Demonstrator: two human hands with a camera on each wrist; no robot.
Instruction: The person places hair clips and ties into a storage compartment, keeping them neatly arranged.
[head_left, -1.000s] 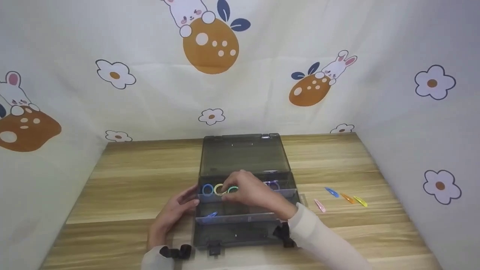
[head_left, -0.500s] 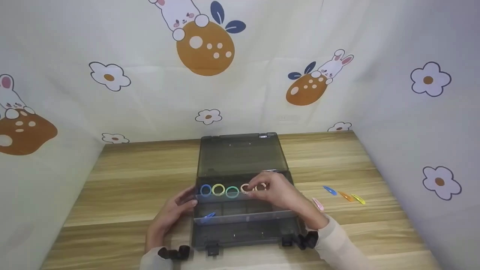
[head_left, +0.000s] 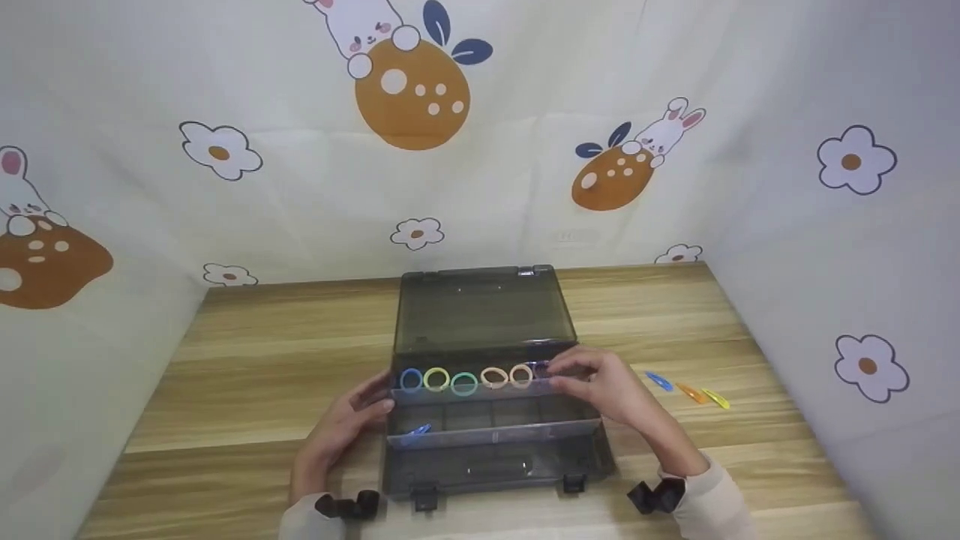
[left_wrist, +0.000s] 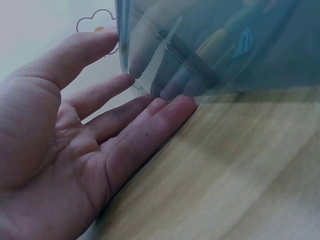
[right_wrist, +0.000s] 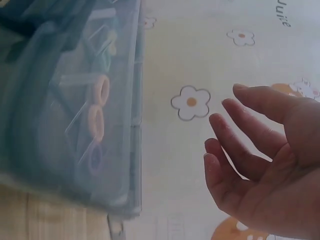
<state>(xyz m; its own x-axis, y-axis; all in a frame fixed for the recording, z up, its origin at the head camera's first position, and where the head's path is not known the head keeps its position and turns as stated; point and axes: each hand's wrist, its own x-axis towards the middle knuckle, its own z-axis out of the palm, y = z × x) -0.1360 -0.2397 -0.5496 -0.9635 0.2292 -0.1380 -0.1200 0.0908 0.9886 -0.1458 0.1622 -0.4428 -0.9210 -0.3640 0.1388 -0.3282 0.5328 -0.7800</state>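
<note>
A dark translucent compartment box (head_left: 484,315) lies with its lid folded back on the table. Ring-shaped bands, probably hair ties, stand in a row in its back section: blue (head_left: 401,380), yellow (head_left: 436,368), green (head_left: 464,395), two beige, and a purple one (right_wrist: 95,159) at the right end. A blue snap hair clip (head_left: 418,432) lies in the section in front. My left hand (head_left: 341,427) rests straight fingers against the box's left side. By the right end, beside the purple band, is my right hand (head_left: 615,390), fingers loosely bent and holding nothing.
On the table to the right lie a blue hair clip (head_left: 659,381), an orange one (head_left: 691,392) and a yellow one (head_left: 716,398). Patterned cloth (head_left: 510,187) encloses the back and sides. Two latches (head_left: 425,497) stick out at the box's front.
My right hand has moved right along the row, uncovering the beige bands, and its fingers have come off them. It now hides the pink clip. The left hand stays in place.
</note>
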